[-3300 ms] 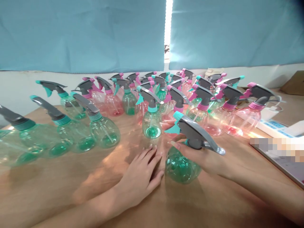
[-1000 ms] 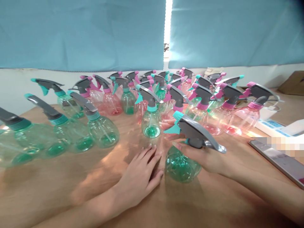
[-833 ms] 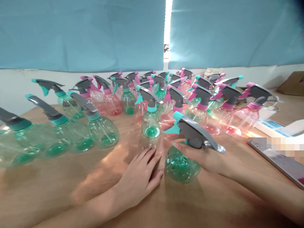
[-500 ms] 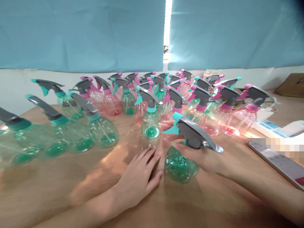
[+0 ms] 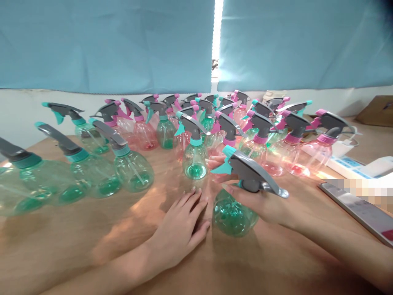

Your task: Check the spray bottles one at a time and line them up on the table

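A green spray bottle (image 5: 233, 215) with a grey and teal trigger head (image 5: 250, 174) stands on the wooden table (image 5: 76, 246) near the middle. My right hand (image 5: 260, 203) is wrapped round its neck, just under the trigger head. My left hand (image 5: 179, 229) lies flat on the table to the left of the bottle, fingers stretched out, holding nothing. A smaller green spray bottle (image 5: 194, 153) stands just beyond both hands.
Several green and pink spray bottles crowd the far half of the table, green ones (image 5: 132, 164) at the left, pink ones (image 5: 319, 143) at the right. A white power strip (image 5: 353, 164) and a flat grey device (image 5: 359, 209) lie at the right. Blue curtains hang behind.
Almost nothing differs; the view has shifted slightly, and both hands and the held bottle stay where they were.
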A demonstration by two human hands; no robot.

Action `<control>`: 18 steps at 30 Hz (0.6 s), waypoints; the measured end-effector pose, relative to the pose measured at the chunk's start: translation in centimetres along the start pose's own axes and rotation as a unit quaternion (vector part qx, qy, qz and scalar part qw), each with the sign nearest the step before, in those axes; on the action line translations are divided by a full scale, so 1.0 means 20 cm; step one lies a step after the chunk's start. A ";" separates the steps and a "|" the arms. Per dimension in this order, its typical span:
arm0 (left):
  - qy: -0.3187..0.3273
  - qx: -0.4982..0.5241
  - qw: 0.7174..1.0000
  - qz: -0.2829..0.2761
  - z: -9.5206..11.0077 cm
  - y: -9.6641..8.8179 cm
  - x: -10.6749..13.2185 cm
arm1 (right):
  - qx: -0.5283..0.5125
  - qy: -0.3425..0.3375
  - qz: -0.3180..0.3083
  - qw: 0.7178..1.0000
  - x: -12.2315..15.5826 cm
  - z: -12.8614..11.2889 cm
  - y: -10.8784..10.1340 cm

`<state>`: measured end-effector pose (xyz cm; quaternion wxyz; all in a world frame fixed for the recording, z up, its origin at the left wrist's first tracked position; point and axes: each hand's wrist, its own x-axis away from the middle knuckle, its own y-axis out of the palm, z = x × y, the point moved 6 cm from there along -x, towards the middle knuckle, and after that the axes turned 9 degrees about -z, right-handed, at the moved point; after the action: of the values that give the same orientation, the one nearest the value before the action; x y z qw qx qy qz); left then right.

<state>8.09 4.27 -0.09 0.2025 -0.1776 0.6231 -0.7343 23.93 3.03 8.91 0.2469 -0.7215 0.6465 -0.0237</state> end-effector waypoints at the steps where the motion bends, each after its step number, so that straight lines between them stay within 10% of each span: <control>1: 0.000 0.001 1.000 0.001 0.00 0.00 0.00 | 0.001 0.001 -0.002 1.000 0.00 0.00 0.00; 18: -0.004 0.009 1.000 0.011 0.01 -0.01 0.00 | -0.003 -0.007 -0.016 1.000 0.01 -0.03 0.00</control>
<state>8.14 4.17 0.12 0.2147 -0.1716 0.6175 -0.7370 23.74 2.64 9.49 0.2491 -0.7327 0.6329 -0.0209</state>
